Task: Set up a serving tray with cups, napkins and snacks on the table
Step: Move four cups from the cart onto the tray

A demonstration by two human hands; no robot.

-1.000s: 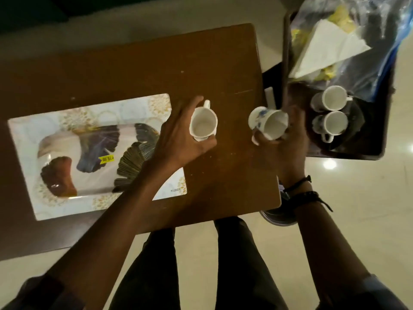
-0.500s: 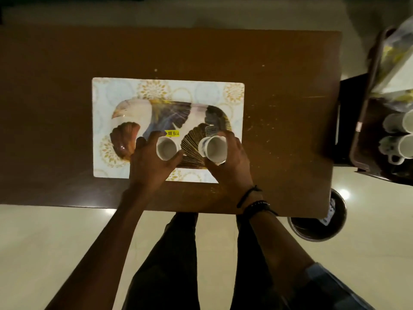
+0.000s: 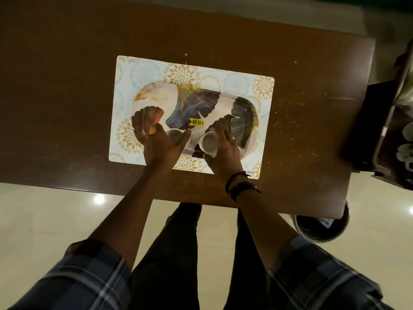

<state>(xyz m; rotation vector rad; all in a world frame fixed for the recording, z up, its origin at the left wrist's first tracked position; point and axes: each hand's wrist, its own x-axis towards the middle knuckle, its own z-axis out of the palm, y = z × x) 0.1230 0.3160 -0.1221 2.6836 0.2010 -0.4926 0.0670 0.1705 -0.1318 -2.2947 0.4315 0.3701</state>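
Observation:
A serving tray (image 3: 196, 101) printed with fan-shaped leaves lies on a white placemat (image 3: 143, 68) with gold flowers, in the middle of the brown table (image 3: 67, 86). My left hand (image 3: 163, 146) is wrapped around a small white cup (image 3: 174, 134) at the tray's near edge. My right hand (image 3: 225, 153) grips a second white cup (image 3: 208, 143) just to the right of it, also over the near edge. Whether either cup rests on the tray I cannot tell. A yellow price sticker (image 3: 196, 122) sits beyond the cups.
At the right edge of the frame a dark crate (image 3: 384, 121) holds more white cups (image 3: 407, 142), blurred. A round dark bin (image 3: 321, 227) stands on the pale floor under the table's right corner. My legs are below the table's near edge.
Both hands carried their cups from beside the crate at the right over to the tray. In the last half second they have lowered slightly at its near edge.

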